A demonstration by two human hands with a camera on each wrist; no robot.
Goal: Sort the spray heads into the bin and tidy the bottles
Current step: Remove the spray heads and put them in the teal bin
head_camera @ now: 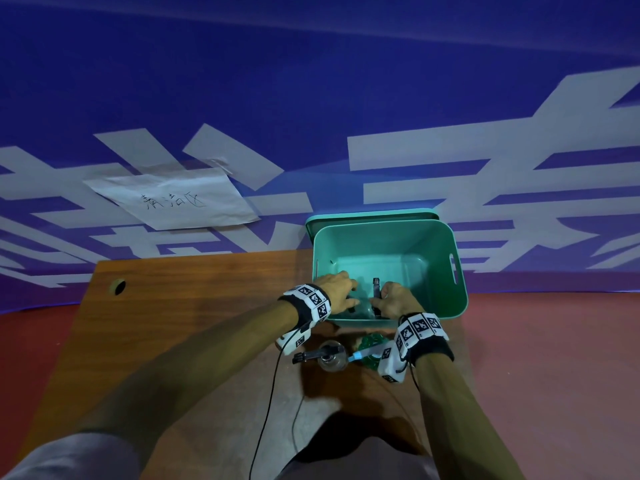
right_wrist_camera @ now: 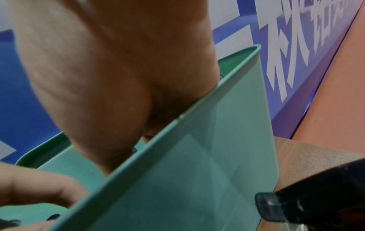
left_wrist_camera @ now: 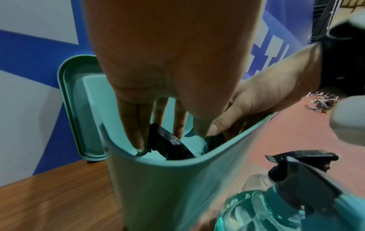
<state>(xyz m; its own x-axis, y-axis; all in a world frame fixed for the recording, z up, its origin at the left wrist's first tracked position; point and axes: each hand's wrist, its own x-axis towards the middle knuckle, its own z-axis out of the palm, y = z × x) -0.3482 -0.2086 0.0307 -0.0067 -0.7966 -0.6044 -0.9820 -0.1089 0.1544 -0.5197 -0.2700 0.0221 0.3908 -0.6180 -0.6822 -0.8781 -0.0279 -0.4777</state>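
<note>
A green bin [head_camera: 453, 244] [left_wrist_camera: 158, 187] [right_wrist_camera: 197, 171] stands at the table's far right. Both hands reach over its near wall. My left hand [head_camera: 341, 292] [left_wrist_camera: 169, 137] points its straight fingers down, touching a black spray head [left_wrist_camera: 168, 145] on the bin floor. My right hand [head_camera: 389, 299] [left_wrist_camera: 237, 112] [right_wrist_camera: 118, 78] is curled around another black spray head [head_camera: 375, 285] that stands upright. In front of the bin stand a clear bottle [head_camera: 330, 358] with a black trigger head [left_wrist_camera: 300, 168] [right_wrist_camera: 316, 195] and a teal bottle [head_camera: 372, 344] [left_wrist_camera: 256, 211] with a blue head.
The bin's lid [head_camera: 370, 215] [left_wrist_camera: 79, 109] leans behind it against the blue wall. The wooden table [head_camera: 173, 323] has a cable hole [head_camera: 119, 287] at its far left. A paper sign [head_camera: 173, 199] hangs on the wall. Thin cables [head_camera: 270, 393] trail from my wrists.
</note>
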